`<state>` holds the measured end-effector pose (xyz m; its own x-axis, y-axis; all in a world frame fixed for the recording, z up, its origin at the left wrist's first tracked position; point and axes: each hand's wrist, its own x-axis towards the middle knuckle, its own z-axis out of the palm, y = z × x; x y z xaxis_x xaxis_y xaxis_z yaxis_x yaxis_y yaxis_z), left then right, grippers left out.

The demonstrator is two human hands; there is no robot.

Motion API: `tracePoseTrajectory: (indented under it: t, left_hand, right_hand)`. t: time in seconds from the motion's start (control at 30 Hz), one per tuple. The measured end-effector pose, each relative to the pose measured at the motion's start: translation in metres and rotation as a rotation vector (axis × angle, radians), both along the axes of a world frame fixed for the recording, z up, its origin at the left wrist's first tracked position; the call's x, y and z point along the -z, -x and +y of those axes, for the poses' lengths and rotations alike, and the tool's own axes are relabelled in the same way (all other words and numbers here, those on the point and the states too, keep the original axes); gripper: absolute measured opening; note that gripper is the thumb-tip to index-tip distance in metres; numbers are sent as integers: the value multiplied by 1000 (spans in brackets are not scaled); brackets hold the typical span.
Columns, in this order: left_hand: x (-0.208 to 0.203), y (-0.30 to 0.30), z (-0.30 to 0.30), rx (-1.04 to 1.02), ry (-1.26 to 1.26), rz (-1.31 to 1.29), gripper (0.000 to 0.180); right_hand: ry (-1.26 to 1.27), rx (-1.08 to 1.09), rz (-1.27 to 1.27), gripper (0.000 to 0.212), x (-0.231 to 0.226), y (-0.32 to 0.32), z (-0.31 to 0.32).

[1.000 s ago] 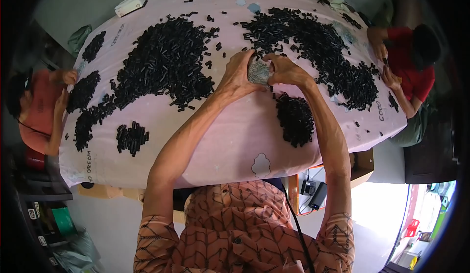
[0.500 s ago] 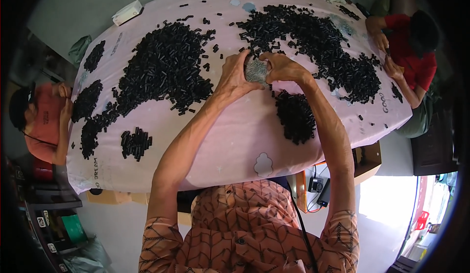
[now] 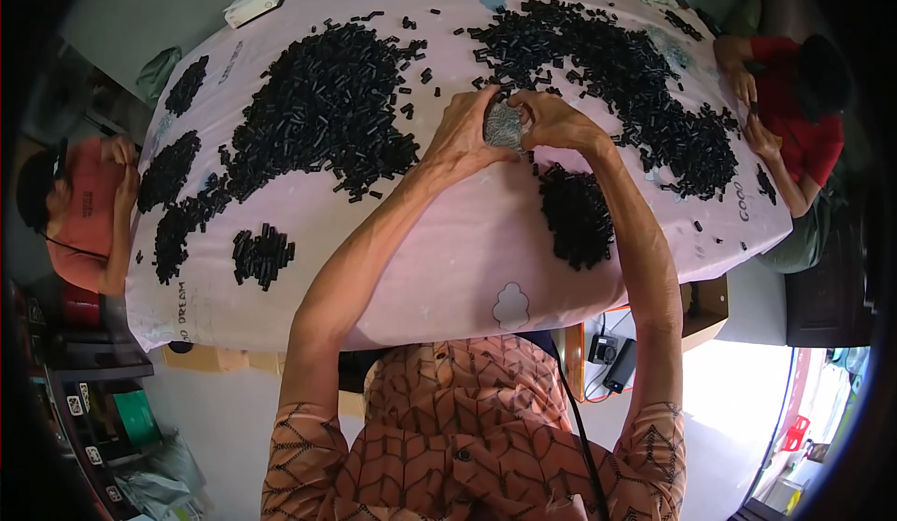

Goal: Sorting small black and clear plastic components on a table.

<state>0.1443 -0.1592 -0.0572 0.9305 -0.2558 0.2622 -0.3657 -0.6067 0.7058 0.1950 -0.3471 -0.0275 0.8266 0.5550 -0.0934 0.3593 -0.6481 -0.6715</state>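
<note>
Between my two hands, over the middle of the table, is a round bundle of fine silvery pieces [image 3: 504,127]. It seems to sit in a shallow container, though my fingers hide most of the rim. My left hand [image 3: 464,128] curves around its left side, fingers and thumb closed on it. On the opposite side my right hand [image 3: 559,124] grips the edge with bent fingers. Just beyond my fingertips lies a large heap of short black tubes [image 3: 607,63]. A smaller heap of black tubes [image 3: 575,213] rests beside my right forearm.
A big black heap [image 3: 318,110] covers the left part of the pink tablecloth [image 3: 439,269], with smaller piles farther left. A white box [image 3: 254,3] stands at the far left edge. One person [image 3: 89,203] sits at the left, another [image 3: 790,110] at the right, handling something small.
The whole view has shifted slightly, so the table appears a little farther right and higher. Both my hands keep their hold on the silvery bundle.
</note>
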Motion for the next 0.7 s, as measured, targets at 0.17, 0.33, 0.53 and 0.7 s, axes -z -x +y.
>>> tracePoseTrajectory:
  t: [0.17,0.33,0.53,0.7]
  left_hand:
    - [-2,1,-1,7,4,12,102]
    - [-4,2,-2,16,-21,4,101]
    - [-2,4,5,76,-10,-55,90]
    - [-3,11,6,139,6,-65,77]
  right_hand:
    - [48,35,23,69,0,1,0]
    - [16,-16,-35,64,3,-2,0]
    - [11,-28,-16,58,-3,8,10]
    - [10,-49,-44,55,2,7,12]
